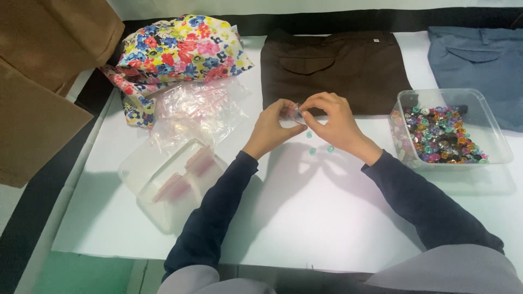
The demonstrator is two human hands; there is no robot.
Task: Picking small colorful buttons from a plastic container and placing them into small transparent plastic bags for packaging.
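Left hand and right hand meet above the white counter, fingers of both pinching a small clear plastic bag held between them. Just below the hands, a few small teal buttons lie loose on the counter.

Right of the hands: clear rectangular plastic tub, glossy, heaped with mixed round buttons in pink, green, dark and gold tones.

Left: shallow clear lidded container with pink-edged bags inside; above it a crinkled pile of clear zip bags.

Back edge: bright floral fabric bundle, brown folded trousers with a small white label, blue-grey garment. Tan cloth at far left.
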